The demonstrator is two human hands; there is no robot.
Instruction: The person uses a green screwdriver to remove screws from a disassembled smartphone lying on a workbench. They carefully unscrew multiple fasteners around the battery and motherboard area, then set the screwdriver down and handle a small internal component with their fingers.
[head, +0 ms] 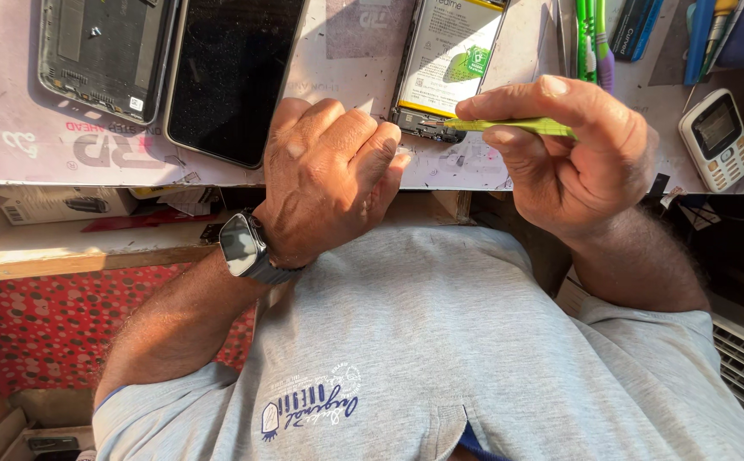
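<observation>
An opened phone (444,60) with its battery showing lies on the pale work mat (14,128). My right hand (577,149) pinches a thin green tool (521,126) between thumb and fingers. The tool's metal tip touches the circuit board at the phone's lower end. My left hand (329,179) has its fingers curled into a loose fist and rests on the mat's edge just left of that lower end. Nothing shows inside it. A dark smartwatch (240,243) sits on my left wrist.
A black phone screen (231,72) and a bare phone frame (103,51) lie at the left of the mat. A small white keypad phone (715,137) sits at the right. Green and purple tools (594,34) and blue tools (700,34) lie at the back. A wooden shelf (65,256) runs below.
</observation>
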